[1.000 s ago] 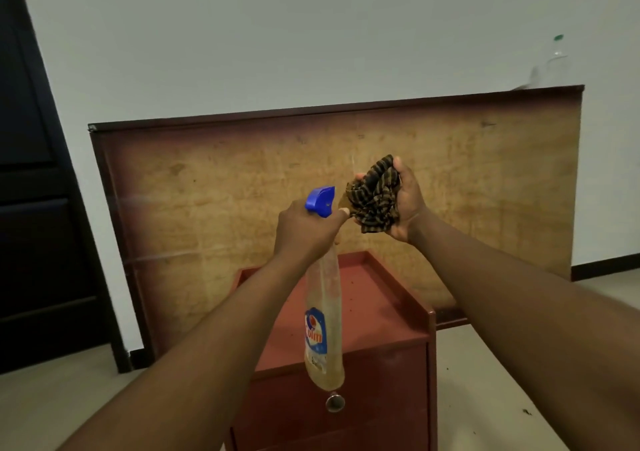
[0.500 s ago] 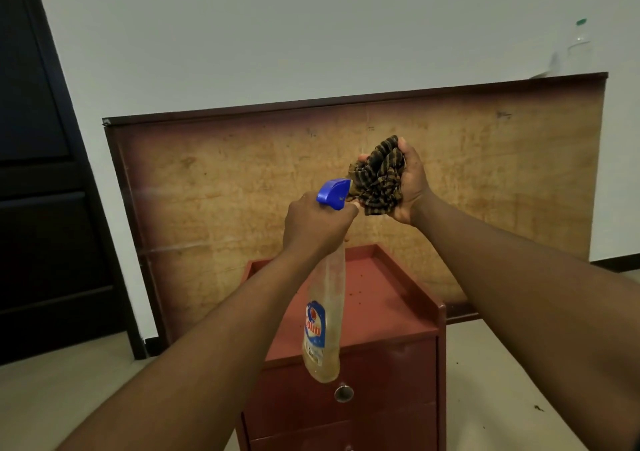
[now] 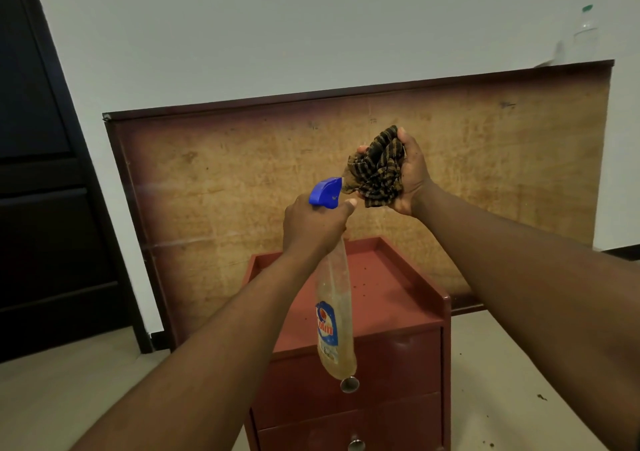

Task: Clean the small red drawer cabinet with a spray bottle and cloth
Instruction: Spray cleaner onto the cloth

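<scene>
Both my hands grip: left hand [image 3: 313, 227] grasping blue-nozzled spray bottle [image 3: 335, 315], right hand [image 3: 410, 177] clenching striped brown cloth [image 3: 375, 168], above the small red drawer cabinet [image 3: 391, 312] fronting a leaning wooden board [image 3: 225, 180].

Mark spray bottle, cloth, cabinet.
spray bottle [image 3: 334, 329]: head view, on its label.
cloth [image 3: 377, 168]: head view, middle of the bunched stripes.
cabinet [image 3: 391, 295]: head view, bare top surface.
</scene>
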{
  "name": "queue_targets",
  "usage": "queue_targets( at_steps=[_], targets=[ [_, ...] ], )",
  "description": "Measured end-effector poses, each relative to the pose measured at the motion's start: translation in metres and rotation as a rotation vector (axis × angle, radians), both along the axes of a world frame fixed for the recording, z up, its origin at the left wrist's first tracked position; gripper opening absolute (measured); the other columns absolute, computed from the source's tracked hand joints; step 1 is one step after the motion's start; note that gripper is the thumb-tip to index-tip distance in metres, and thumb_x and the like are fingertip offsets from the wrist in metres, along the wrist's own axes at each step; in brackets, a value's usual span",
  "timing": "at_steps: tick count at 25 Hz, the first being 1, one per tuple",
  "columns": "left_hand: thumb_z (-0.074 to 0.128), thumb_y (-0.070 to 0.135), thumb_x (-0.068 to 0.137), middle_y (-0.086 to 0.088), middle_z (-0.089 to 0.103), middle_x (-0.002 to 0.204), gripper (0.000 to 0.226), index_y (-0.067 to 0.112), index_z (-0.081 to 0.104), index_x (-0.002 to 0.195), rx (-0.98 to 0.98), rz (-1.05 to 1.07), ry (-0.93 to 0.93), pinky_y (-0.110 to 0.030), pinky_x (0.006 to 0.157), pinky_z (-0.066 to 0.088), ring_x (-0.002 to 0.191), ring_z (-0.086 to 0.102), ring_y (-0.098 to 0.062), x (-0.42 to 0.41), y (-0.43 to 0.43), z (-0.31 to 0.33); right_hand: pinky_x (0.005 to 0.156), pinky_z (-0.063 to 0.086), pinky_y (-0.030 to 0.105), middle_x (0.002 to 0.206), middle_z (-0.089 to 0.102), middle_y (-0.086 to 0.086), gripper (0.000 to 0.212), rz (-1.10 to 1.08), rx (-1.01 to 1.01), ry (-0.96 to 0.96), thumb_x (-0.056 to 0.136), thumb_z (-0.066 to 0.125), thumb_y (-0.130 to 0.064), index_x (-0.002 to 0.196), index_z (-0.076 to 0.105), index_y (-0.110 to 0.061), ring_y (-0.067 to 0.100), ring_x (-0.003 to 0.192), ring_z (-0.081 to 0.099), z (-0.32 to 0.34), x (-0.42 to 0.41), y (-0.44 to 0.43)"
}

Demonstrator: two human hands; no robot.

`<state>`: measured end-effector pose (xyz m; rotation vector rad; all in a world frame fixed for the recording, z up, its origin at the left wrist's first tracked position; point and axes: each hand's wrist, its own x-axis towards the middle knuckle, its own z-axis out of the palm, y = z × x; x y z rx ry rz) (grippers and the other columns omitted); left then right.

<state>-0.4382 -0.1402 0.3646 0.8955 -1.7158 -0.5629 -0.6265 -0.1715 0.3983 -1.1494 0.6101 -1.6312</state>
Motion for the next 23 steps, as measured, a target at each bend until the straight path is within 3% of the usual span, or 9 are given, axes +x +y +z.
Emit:
queue_targets(
  at_steps=[5, 8, 12, 16, 19, 23],
  targets=[
    [0.07, 0.05, 0.074, -0.019, 0.068, 0.066, 0.05, 0.005, 0.054, 0.064, -0.033, 0.017, -0.012, -0.055, 0.068, 0.057, 0.066, 0.071, -0.037, 0.004, -0.002, 0.005, 0.087, 0.055, 0.046, 0.112, 0.067, 0.012, 0.074, -0.001, 0.003, -0.009, 0.088, 0.035, -0.07, 0.114, 0.065, -0.007, 0.028, 0.103, 0.067, -0.003, 0.002, -0.005],
    [0.073, 0.045, 0.077, -0.004, 0.06, 0.05, 0.042, 0.018, 0.05, 0.055, -0.061, -0.006, -0.019, -0.052, 0.068, 0.058, 0.06, 0.071, -0.031, 0.006, -0.001, 0.007, 0.084, 0.057, 0.044, 0.11, 0.068, 0.013, 0.073, -0.006, -0.002, -0.019, 0.089, 0.035, -0.068, 0.113, 0.065, -0.006, 0.028, 0.101, 0.068, -0.005, 0.005, -0.005],
    [0.074, 0.043, 0.078, -0.013, 0.07, 0.063, 0.038, 0.014, 0.055, 0.061, -0.022, -0.002, -0.014, -0.051, 0.07, 0.059, 0.059, 0.072, -0.027, 0.007, -0.001, 0.009, 0.089, 0.057, 0.046, 0.114, 0.066, 0.015, 0.075, -0.009, -0.005, -0.029, 0.089, 0.035, -0.068, 0.116, 0.064, -0.005, 0.031, 0.106, 0.065, -0.005, 0.009, -0.004],
    [0.075, 0.047, 0.074, -0.016, 0.069, 0.066, 0.041, 0.013, 0.053, 0.062, 0.016, 0.015, -0.005, -0.055, 0.069, 0.058, 0.066, 0.071, -0.037, 0.008, 0.002, 0.002, 0.102, 0.045, 0.054, 0.119, 0.063, 0.015, 0.073, -0.012, -0.004, -0.012, 0.087, 0.036, -0.07, 0.111, 0.067, -0.008, 0.033, 0.114, 0.06, -0.004, 0.01, -0.004],
    [0.075, 0.045, 0.073, -0.017, 0.07, 0.068, 0.044, 0.005, 0.059, 0.069, 0.009, -0.001, 0.012, -0.054, 0.069, 0.058, 0.063, 0.071, -0.034, 0.01, 0.002, -0.001, 0.105, 0.04, 0.055, 0.12, 0.062, 0.015, 0.073, -0.013, 0.003, 0.006, 0.087, 0.034, -0.07, 0.111, 0.066, -0.008, 0.033, 0.114, 0.059, -0.004, 0.011, -0.004],
    [0.078, 0.043, 0.074, -0.014, 0.07, 0.064, 0.039, 0.012, 0.057, 0.06, 0.016, -0.004, 0.038, -0.053, 0.07, 0.059, 0.061, 0.072, -0.032, 0.013, 0.005, -0.001, 0.102, 0.046, 0.053, 0.126, 0.059, 0.018, 0.077, -0.012, 0.015, -0.001, 0.088, 0.034, -0.069, 0.123, 0.06, -0.005, 0.035, 0.115, 0.059, -0.011, 0.012, -0.005]
  ],
)
